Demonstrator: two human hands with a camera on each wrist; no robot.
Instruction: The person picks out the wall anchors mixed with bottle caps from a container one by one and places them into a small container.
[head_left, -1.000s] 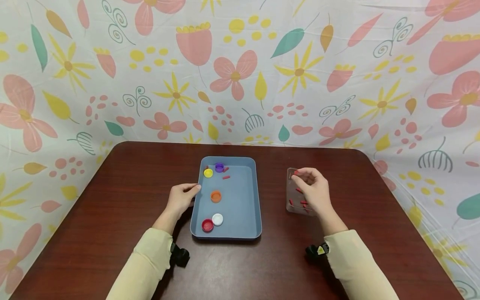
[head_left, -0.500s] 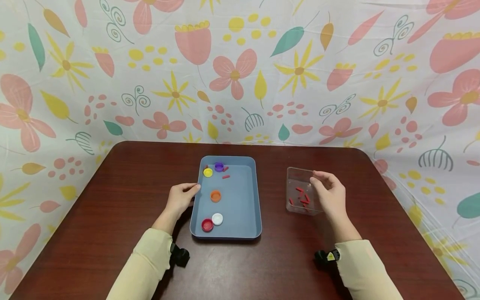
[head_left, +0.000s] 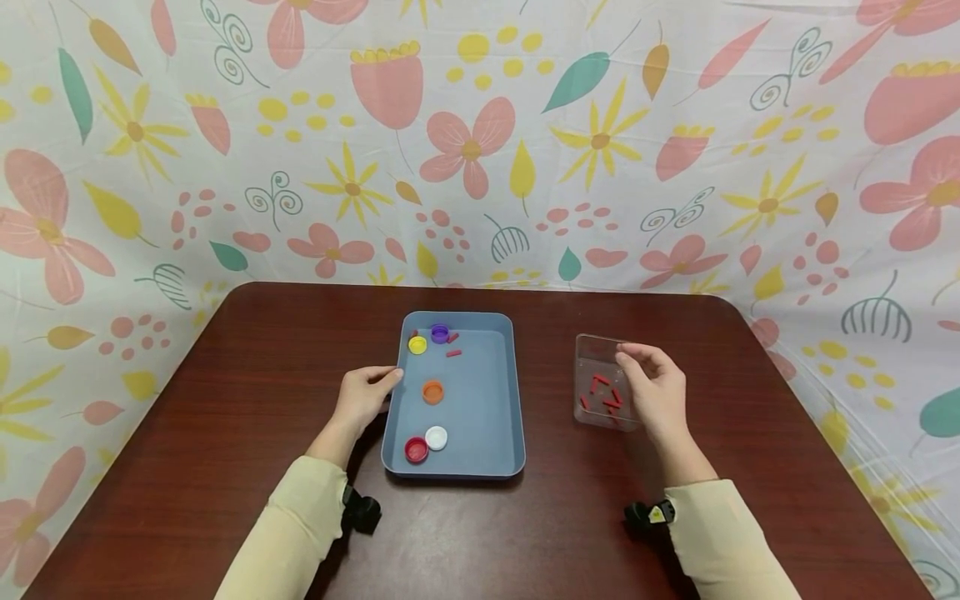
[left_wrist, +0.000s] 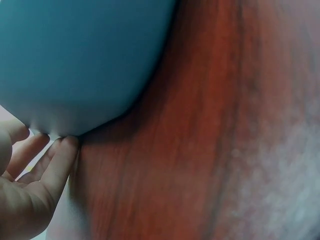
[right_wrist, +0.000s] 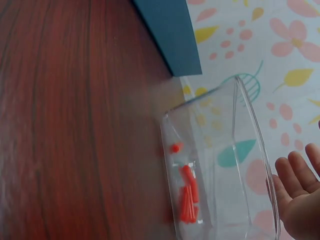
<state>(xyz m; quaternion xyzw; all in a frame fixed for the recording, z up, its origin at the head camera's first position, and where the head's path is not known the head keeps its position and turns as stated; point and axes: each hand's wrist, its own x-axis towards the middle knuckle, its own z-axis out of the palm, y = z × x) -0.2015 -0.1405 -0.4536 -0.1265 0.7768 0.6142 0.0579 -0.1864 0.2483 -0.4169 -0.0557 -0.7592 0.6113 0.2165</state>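
Note:
A blue rectangular tray (head_left: 480, 392) lies on the table, holding purple (head_left: 439, 333), yellow (head_left: 417, 344), orange (head_left: 432, 392), white (head_left: 436, 437) and red (head_left: 416, 450) caps and small red sticks (head_left: 453, 353). My left hand (head_left: 362, 400) grips the tray's left edge. In the left wrist view its thumb and fingertips (left_wrist: 67, 145) meet the tray wall. On the right stands a clear plastic box (head_left: 597, 346) with several red sticks (right_wrist: 189, 197) inside. My right hand (head_left: 656, 392) is at the box's right side, fingertips at the rim; I cannot tell whether they pinch it.
The brown wooden table (head_left: 300, 333) reaches back to a flower-patterned cloth (head_left: 472, 208). A strip of bare table (head_left: 543, 400) separates tray and box. Black wrist cameras (head_left: 363, 512) sit below both hands, at the sleeve cuffs.
One second ago my right hand pinched a red stick over the box. It moved right to the box's rim, then slightly left, and no stick shows at its fingertips. The left hand stays put.

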